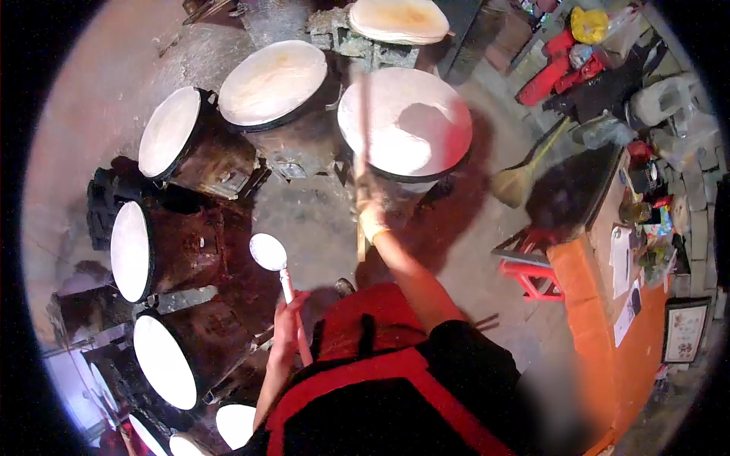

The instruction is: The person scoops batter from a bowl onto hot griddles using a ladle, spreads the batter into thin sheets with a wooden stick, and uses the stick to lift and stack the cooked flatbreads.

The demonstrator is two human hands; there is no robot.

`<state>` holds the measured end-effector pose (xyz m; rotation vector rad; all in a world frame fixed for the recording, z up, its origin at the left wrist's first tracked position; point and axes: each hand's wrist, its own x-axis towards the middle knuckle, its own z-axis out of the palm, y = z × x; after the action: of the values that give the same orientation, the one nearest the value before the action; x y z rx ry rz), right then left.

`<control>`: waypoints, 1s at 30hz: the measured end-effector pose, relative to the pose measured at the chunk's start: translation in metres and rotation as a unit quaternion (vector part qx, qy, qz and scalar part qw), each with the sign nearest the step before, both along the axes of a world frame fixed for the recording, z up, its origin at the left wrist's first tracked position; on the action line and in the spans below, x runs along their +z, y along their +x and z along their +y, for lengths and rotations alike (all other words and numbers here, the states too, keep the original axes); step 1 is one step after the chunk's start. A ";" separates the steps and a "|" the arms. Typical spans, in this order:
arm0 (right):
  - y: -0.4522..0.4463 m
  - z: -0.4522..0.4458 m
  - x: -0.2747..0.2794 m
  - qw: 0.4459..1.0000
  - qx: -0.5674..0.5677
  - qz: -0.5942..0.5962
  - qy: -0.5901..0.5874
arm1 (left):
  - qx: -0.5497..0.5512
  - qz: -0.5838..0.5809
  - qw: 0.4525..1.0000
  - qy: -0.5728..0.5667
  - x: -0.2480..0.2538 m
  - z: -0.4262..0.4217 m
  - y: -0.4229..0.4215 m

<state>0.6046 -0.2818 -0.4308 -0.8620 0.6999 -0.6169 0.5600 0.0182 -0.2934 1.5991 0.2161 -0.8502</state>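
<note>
My left hand (pixel 287 319) is closed around the handle of a ladle (pixel 268 251), whose round bowl looks white and points away from me. My right hand (pixel 370 209) grips a long wooden stick (pixel 363 144), blurred by motion. The stick's far end reaches over a round griddle (pixel 380 125) covered in white, with a dark shadow and a reddish patch on its right side. Whether the stick touches that surface I cannot tell. To the left stands another griddle (pixel 274 83) with a pale, slightly browned round sheet on it.
More white-topped round griddles (pixel 131 251) on dark barrel-like stands curve along my left. A stack of flat round sheets (pixel 399 19) lies at the back. On the right are a broom (pixel 525 175), a red stool (pixel 532 277) and a cluttered table with an orange side (pixel 589 304).
</note>
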 end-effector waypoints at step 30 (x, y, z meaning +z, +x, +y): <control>-0.196 -0.213 0.043 0.944 0.323 0.064 -0.017 | 0.113 0.118 0.980 -0.113 0.019 -0.183 -0.071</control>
<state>0.4082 -0.4949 -0.3874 -1.0998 0.4778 0.0180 0.4887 -0.1650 -0.2746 1.2356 0.4462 -0.8520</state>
